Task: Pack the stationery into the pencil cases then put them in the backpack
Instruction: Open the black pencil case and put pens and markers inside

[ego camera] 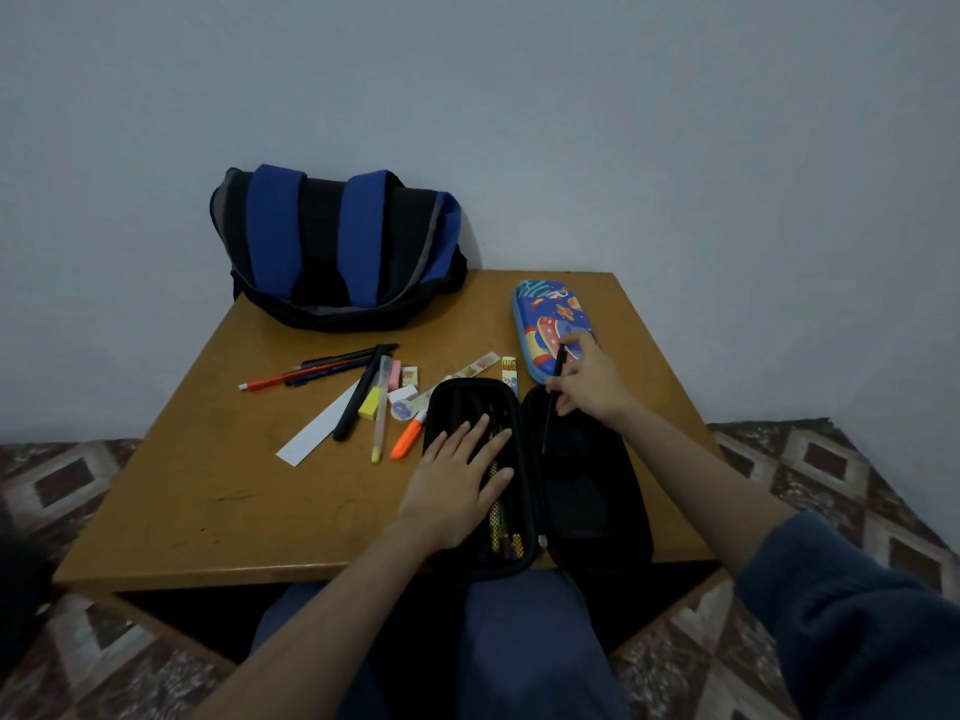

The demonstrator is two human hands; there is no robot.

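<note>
You're in a room at home, by the look of it: a small brown wooden counter (208,485) set against a plain pale blue-grey painted wall (675,148), with a floor covering patterned in brown and cream diamonds (831,459) either side. A blue and black fabric backpack (337,252) leans on that wall, and loose school pens and erasers (363,387) lie spread before it.

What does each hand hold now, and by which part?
The right hand pinches a black pen near its upper end. The left hand holds nothing; it rests flat on the open black pencil case.
</note>
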